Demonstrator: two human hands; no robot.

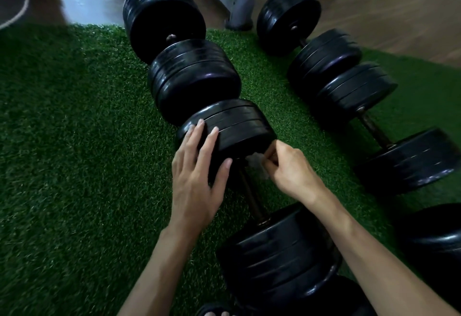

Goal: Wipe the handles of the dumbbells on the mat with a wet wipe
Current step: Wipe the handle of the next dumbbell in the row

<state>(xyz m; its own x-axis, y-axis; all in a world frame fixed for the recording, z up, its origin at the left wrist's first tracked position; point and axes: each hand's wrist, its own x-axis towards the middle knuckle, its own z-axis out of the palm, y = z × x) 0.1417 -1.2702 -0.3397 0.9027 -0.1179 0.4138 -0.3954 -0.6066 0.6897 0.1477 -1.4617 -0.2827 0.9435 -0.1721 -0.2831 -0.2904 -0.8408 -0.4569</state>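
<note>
black dumbbells lie in rows on a green turf mat (74,141). the left hand (197,176) rests flat, fingers straight, on the weight stack of the nearest dumbbell (249,186). the right hand (287,168) pinches a white wipe (257,162) against the top of its dark handle (250,197). no readable writing shows.

Left hand (197,178) flat, fingers straight and spread, palm down, resting on the dumbbell's upper weight stack (237,128). Right hand (287,168) curled, fingertips pinching a white wet wipe (257,163) at the top of the handle (250,196). Both forearms bare, reaching forward from bottom of view.
</note>
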